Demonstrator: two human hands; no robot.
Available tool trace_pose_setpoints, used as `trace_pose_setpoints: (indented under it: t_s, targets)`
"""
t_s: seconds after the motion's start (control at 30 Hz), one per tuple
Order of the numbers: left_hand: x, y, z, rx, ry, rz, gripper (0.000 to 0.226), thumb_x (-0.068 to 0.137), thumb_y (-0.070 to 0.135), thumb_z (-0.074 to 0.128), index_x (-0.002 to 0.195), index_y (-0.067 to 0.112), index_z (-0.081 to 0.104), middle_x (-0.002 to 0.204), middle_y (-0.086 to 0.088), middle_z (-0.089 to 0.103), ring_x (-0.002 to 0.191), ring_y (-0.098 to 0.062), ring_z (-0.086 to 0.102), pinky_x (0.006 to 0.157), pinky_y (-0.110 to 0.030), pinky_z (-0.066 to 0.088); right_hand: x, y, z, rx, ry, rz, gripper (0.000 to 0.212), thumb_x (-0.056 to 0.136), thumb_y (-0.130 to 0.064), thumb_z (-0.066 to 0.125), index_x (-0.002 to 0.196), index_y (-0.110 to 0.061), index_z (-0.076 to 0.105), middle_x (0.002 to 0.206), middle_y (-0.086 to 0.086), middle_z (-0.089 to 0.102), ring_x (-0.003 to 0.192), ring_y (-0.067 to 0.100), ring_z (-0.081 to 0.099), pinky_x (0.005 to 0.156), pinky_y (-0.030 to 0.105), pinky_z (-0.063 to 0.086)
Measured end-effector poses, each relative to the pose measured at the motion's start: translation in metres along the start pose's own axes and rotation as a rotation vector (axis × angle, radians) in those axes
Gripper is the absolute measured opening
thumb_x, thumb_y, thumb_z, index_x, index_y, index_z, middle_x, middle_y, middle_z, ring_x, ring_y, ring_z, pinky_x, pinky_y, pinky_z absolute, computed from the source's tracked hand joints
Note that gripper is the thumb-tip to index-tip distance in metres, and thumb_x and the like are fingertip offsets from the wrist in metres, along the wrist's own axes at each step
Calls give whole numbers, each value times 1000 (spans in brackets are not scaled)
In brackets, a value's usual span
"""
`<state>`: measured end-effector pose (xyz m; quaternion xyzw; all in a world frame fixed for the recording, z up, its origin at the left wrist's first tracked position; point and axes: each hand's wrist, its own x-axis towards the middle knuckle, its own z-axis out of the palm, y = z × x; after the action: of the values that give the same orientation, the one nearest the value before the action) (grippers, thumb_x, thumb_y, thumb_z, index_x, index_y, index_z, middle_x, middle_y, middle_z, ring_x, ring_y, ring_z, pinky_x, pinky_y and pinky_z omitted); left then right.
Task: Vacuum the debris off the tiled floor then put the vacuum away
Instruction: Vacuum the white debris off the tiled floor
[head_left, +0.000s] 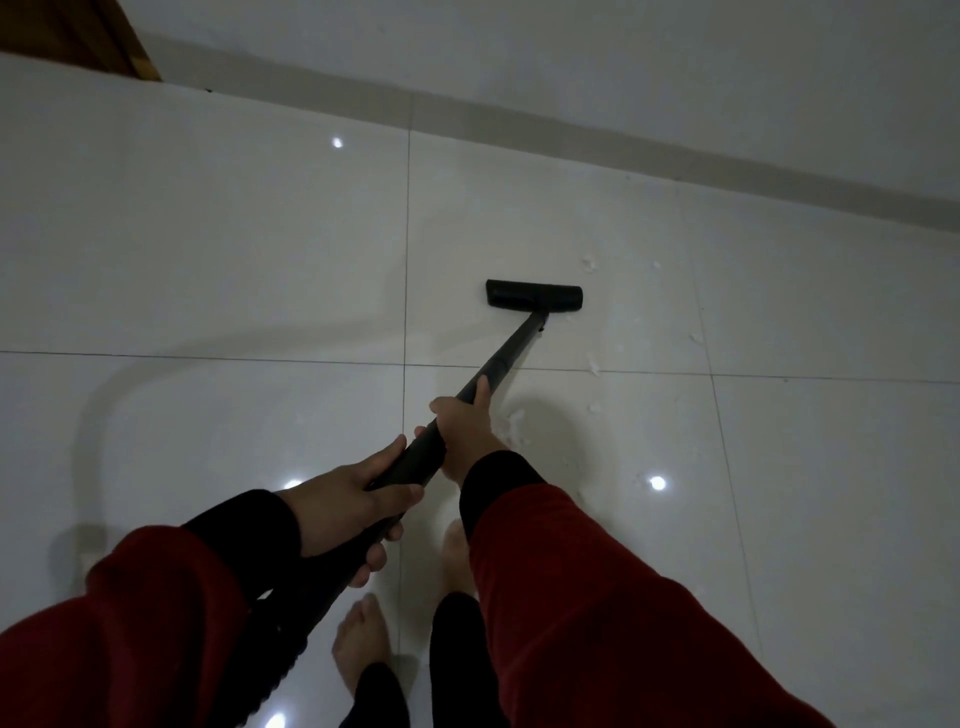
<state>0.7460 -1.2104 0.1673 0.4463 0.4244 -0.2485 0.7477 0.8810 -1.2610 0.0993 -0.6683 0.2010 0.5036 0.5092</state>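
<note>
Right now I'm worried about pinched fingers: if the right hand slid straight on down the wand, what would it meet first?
Bare wand, apparently, then the floor nozzle.

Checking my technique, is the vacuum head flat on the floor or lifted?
Flat: the vacuum head sits flush on the tiled floor, no gap visible beneath it.

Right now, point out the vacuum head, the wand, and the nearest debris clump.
vacuum head (534, 294), head view, middle of its top.
wand (511, 353), head view, bare tube below the head.
debris clump (516, 418), head view, white bits beside the right hand.
</note>
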Motion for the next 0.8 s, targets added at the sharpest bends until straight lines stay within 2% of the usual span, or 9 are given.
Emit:
trace_pose_setpoints:
  t_s: [0.17,0.3,0.33,0.47,0.5,0.6,0.7,0.77,0.8]
  targets:
    - [-19,-36,21,-13,8,17,68,94,24,53,144,49,16,76,-11,52,39,-13,50,40,-22,43,-23,31,-14,-33,10,29,66,95,-4,42,143,-42,18,139,18,43,68,23,56,74,40,48]
    - [-31,-71,47,-42,13,35,68,93,24,54,144,50,16,75,-10,52,40,-14,50,40,-23,43,-40,62,-35,-92,44,50,79,94,-3,44,148,-49,8,105,8,46,73,23,61,72,37,53]
    - [-34,-80,55,-48,20,38,68,93,24,54,144,50,16,75,-10,52,41,-14,51,40,-23,43,-45,69,-40,-108,43,57,80,94,-3,44,148,-50,7,103,7,44,73,22,61,71,36,53]
    - [-43,-115,87,-79,42,43,68,93,24,54,144,49,17,73,-10,54,40,-14,51,39,-22,43,-62,97,-67,-103,40,76,82,94,-2,44,147,-51,7,139,12,40,75,21,61,59,30,51]
    - [-45,-123,94,-73,45,42,68,93,25,54,144,49,17,72,-10,54,40,-14,51,39,-22,43,-66,105,-74,-94,34,80,82,93,-1,43,148,-51,7,142,12,37,76,21,61,58,29,50]
    - [-51,-147,113,-82,58,39,68,93,24,54,145,48,17,72,-10,54,40,-15,51,39,-22,43,-76,128,-89,-85,32,84,82,93,0,43,148,-50,8,144,13,35,77,23,60,57,29,50]
    - [-58,-167,126,-94,58,34,68,94,23,54,145,47,16,73,-10,53,39,-14,50,39,-23,43,-86,146,-102,-84,14,79,82,93,1,43,148,-49,7,137,15,38,77,23,60,57,28,50]
    - [-66,-179,132,-110,56,30,68,94,24,54,145,48,16,72,-9,53,39,-14,50,40,-23,43,-94,157,-107,-118,9,68,80,93,1,43,149,-46,9,140,14,36,76,22,61,60,30,50]
    - [-70,-185,135,-120,50,27,67,94,24,54,144,49,17,72,-9,52,39,-14,49,40,-23,43,-99,163,-110,-127,3,67,80,93,1,44,149,-45,10,136,14,39,76,22,61,62,30,51]
